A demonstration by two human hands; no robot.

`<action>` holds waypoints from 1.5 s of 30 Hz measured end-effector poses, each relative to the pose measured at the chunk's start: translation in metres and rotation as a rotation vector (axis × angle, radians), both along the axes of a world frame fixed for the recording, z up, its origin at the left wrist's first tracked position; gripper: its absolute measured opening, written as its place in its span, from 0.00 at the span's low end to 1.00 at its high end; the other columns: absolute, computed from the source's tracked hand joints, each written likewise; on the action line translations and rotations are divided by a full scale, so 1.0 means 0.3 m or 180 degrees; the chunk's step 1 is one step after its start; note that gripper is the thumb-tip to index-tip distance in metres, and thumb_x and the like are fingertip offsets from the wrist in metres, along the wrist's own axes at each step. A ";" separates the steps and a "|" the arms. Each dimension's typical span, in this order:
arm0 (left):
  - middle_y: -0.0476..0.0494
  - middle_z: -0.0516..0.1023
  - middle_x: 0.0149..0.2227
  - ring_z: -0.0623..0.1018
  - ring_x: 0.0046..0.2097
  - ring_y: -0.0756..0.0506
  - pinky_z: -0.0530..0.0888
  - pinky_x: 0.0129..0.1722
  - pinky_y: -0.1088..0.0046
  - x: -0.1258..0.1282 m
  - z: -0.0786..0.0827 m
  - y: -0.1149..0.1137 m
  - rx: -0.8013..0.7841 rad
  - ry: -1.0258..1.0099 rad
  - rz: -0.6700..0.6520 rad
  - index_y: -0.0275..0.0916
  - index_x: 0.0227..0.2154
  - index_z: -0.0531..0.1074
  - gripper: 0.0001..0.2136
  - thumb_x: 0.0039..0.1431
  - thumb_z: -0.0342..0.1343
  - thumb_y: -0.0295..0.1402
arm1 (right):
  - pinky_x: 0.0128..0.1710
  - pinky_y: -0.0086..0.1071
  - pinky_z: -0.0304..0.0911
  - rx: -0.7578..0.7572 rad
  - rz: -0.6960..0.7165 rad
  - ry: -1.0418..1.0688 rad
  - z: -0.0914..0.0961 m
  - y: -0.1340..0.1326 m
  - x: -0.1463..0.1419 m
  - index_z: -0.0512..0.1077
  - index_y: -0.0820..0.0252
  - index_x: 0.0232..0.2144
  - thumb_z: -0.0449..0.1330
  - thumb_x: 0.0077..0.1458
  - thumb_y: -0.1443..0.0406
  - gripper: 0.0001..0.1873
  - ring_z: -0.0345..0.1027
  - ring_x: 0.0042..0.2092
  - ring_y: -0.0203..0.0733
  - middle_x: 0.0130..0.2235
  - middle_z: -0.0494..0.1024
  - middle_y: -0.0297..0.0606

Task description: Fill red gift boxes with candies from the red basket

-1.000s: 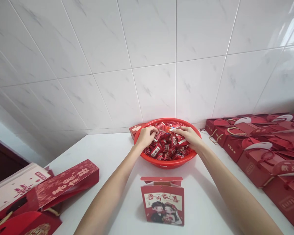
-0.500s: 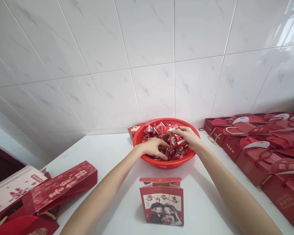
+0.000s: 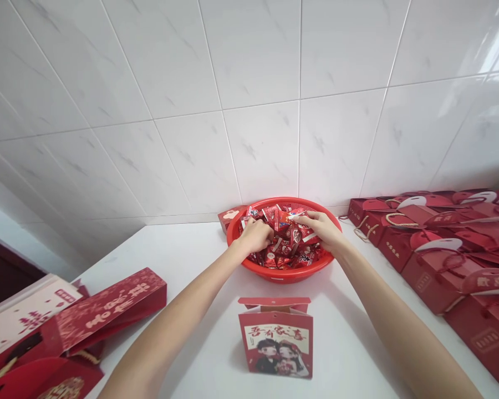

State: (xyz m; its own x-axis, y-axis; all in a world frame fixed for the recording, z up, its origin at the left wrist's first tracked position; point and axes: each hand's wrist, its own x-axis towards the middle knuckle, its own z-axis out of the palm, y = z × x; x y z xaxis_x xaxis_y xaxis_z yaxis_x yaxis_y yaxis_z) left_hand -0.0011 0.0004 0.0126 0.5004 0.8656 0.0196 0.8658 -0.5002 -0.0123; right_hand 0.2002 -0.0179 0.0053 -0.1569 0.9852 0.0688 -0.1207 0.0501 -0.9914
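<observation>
A round red basket full of red-wrapped candies stands on the white counter against the tiled wall. Both my hands reach into it. My left hand is curled among the candies at the basket's left side; what its fingers hold is hidden. My right hand pinches several wrapped candies over the basket's right half. In front of the basket a small red gift box with a cartoon couple on it stands upright with its top flaps open.
Rows of closed red gift boxes with rope handles fill the counter's right side. Flat red and pink cartons lie at the left edge. A small red box sits behind the basket. White counter lies between.
My left hand moved from the basket's front rim back up to its left side and closed among the candies. My right hand stayed in place holding candies.
</observation>
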 end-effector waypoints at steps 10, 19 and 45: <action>0.47 0.83 0.33 0.78 0.40 0.43 0.67 0.49 0.69 -0.006 -0.002 -0.005 -0.0758 -0.0155 -0.0826 0.44 0.25 0.80 0.12 0.45 0.55 0.21 | 0.20 0.27 0.61 -0.0061 -0.0075 0.0005 0.017 -0.017 -0.004 0.76 0.61 0.25 0.70 0.41 0.57 0.13 0.67 0.23 0.35 0.22 0.76 0.33; 0.39 0.75 0.57 0.67 0.61 0.32 0.61 0.62 0.54 0.099 -0.024 0.005 -0.1090 0.0833 -0.0735 0.48 0.47 0.78 0.25 0.41 0.63 0.30 | 0.31 0.28 0.69 0.0030 -0.0041 0.0047 0.012 -0.009 -0.001 0.78 0.61 0.26 0.69 0.44 0.60 0.10 0.74 0.31 0.38 0.29 0.81 0.37; 0.37 0.84 0.36 0.81 0.43 0.34 0.75 0.44 0.64 0.116 -0.014 0.029 -0.0786 0.0987 0.0567 0.44 0.37 0.80 0.21 0.33 0.71 0.35 | 0.28 0.28 0.70 -0.0078 -0.0010 0.0035 0.007 -0.001 -0.001 0.79 0.61 0.28 0.68 0.47 0.63 0.06 0.75 0.31 0.38 0.31 0.82 0.38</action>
State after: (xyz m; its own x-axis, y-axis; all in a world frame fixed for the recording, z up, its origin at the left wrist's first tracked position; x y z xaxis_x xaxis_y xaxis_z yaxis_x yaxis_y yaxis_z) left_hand 0.0338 0.0091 0.0085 0.2923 0.8988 -0.3268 0.9131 -0.3639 -0.1842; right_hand 0.2000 -0.0183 0.0073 -0.1531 0.9871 0.0464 -0.1315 0.0262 -0.9910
